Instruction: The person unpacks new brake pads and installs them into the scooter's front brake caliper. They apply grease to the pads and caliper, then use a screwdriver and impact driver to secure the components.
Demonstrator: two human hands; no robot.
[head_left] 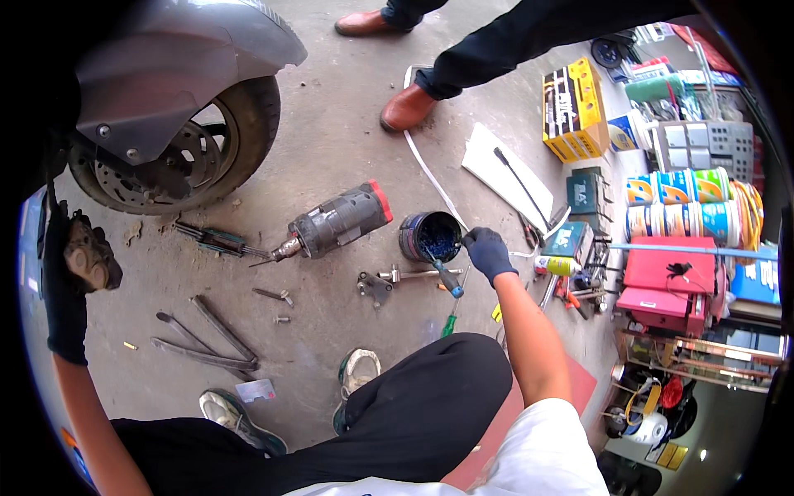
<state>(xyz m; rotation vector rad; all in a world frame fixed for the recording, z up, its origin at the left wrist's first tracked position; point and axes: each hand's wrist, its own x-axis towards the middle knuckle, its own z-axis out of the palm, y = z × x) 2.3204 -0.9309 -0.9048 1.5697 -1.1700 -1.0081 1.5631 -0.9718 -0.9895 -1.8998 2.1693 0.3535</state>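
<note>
At the far left my left hand [64, 289], in a dark glove, is closed around a dirty brake caliper [93, 255] beside the scooter's front wheel [248, 136]. My right hand [490, 255], gloved too, is at the right rim of an open can [410, 241] with dark blue, grease-like contents. Its fingers are curled together; what they hold is hidden. A blue-handled tool [449, 283] leans out of the can toward me. A cordless impact wrench [339, 221] lies left of the can. A metal bracket [376, 288] and a green-handled screwdriver [449, 322] lie nearer.
Steel bars [211, 339], bolts [273, 294] and a small card [255, 390] lie on the concrete floor. Another person's brown shoes [409, 107] are at the far side. Rightward are a white board [509, 178], a yellow box [572, 112], stacked buckets [678, 221] and a red toolbox [670, 277].
</note>
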